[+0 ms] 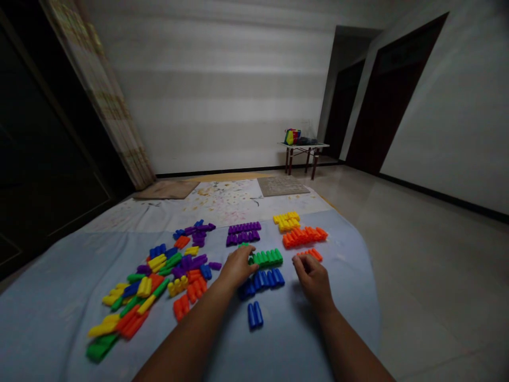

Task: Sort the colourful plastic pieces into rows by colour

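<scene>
- Left hand (237, 266): fingers at green pieces (269, 258); cannot tell if gripping.
- Right hand (315, 278): fingers closed, by orange pieces (315, 254).
- Clear bag (308, 132) on far desk (324, 145), contents unclear.

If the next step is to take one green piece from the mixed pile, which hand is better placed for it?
Probably the left hand. It is at the green row, nearer the mixed pile. The right hand is farther off, beside the small orange group.

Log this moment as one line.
left hand at green plastic row | right hand by short orange plastic row | blue plastic pair set apart | mixed-colour plastic pile at left | grips unclear
</scene>
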A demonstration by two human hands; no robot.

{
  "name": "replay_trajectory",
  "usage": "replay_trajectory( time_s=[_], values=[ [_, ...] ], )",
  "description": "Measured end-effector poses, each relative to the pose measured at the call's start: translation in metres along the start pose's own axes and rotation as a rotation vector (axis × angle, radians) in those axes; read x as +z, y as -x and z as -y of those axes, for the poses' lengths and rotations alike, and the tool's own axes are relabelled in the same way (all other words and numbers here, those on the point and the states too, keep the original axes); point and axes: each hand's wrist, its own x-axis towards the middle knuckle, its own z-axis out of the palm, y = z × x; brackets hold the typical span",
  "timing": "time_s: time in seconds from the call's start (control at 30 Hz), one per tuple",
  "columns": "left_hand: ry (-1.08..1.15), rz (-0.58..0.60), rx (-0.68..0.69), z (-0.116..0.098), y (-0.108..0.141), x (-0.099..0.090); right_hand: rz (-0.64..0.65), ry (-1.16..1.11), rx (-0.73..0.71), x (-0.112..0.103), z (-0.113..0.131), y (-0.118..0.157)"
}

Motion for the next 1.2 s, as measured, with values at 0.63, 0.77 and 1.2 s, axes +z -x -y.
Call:
replay_trajectory(
  time_s=[0.63, 0.77, 1.2],
  values=[
    [-0.432, -0.267, 0.023, 0.080, 0.074, -0.043, 0.031, 0.015, 0.019, 0.000, 0.001, 0.004],
    [-0.470, -0.305, -0.034, 0.093, 0.079, -0.052, 0.058, 0.030, 0.039, 0.000, -0.004, 0.004],
    [-0.342, -0.670, -0.318, 0.119, 0.111, -0.082, 0.087, 0.020, 0.136, -0.001, -0.010, 0.006]
  ],
)
